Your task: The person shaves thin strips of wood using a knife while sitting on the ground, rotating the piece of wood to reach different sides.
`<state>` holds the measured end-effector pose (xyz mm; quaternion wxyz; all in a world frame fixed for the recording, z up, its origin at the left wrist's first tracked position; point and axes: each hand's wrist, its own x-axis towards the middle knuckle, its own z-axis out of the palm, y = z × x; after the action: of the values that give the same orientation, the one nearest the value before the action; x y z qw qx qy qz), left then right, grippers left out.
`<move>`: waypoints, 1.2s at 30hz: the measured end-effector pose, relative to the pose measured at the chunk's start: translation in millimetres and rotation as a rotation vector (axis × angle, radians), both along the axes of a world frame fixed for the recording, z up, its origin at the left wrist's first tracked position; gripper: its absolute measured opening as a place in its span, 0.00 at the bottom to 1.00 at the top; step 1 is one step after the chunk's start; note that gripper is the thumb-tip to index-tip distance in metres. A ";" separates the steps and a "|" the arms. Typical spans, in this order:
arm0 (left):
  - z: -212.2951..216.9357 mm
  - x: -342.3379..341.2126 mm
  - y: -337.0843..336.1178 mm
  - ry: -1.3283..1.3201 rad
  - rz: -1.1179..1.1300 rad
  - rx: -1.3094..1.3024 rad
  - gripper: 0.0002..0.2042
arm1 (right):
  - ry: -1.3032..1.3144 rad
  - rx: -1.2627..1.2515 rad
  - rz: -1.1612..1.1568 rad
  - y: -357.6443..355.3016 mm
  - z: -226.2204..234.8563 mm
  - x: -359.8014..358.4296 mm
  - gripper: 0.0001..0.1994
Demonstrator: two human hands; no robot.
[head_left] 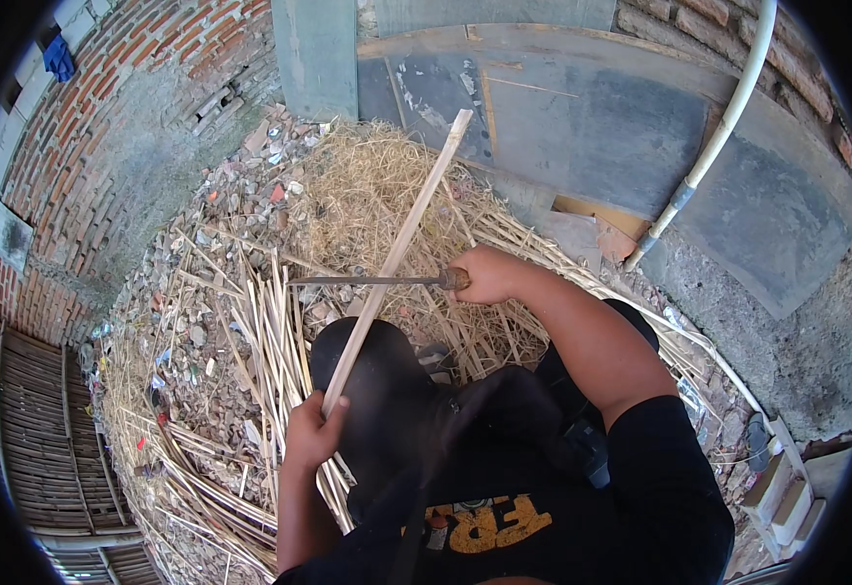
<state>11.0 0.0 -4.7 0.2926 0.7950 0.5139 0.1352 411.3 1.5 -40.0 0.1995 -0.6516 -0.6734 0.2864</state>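
My left hand [315, 430] is closed round the lower end of a long pale bamboo strip [402, 239], which slants up and away to the right across my knee. In my right hand [485, 276] is the wooden handle of a long, narrow-bladed knife [358, 281]. Its dark blade lies level and points left, crossing the strip about midway; whether it cuts into the strip I cannot tell. Beside my left knee lies a loose pile of split bamboo strips [272, 331].
Dry straw-like shavings [358, 195] cover the rubble ahead. More long strips [582, 278] lie to the right. A brick wall [104, 127] stands at left, grey panels [592, 127] at the back, and a pale pipe [728, 136] leans at right. A bamboo screen [36, 419] is at lower left.
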 end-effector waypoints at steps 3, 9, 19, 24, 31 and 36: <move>-1.3 -1.0 0.7 -0.001 0.000 -0.009 0.23 | 0.023 -0.007 0.000 -0.8 2.4 0.3 0.12; -1.0 -1.0 1.0 0.008 0.000 -0.013 0.23 | 0.031 0.016 0.017 0.9 -1.8 1.4 0.12; 3.2 1.2 -0.3 0.003 0.011 -0.044 0.22 | 0.007 -0.014 0.023 0.5 1.6 0.4 0.13; 4.2 1.8 -0.1 -0.007 0.009 -0.051 0.22 | 0.009 -0.022 0.014 1.1 -0.4 1.2 0.13; 5.6 2.5 0.2 -0.018 0.004 -0.069 0.20 | 0.028 -0.002 0.024 2.4 -5.5 2.1 0.15; 7.2 3.4 0.0 -0.019 -0.008 -0.057 0.21 | 0.011 -0.002 0.030 3.5 -8.3 3.4 0.16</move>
<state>14.4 0.1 2.5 0.3204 0.7871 0.5116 0.1271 414.7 5.0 -48.4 0.1981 -0.6402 -0.6817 0.2935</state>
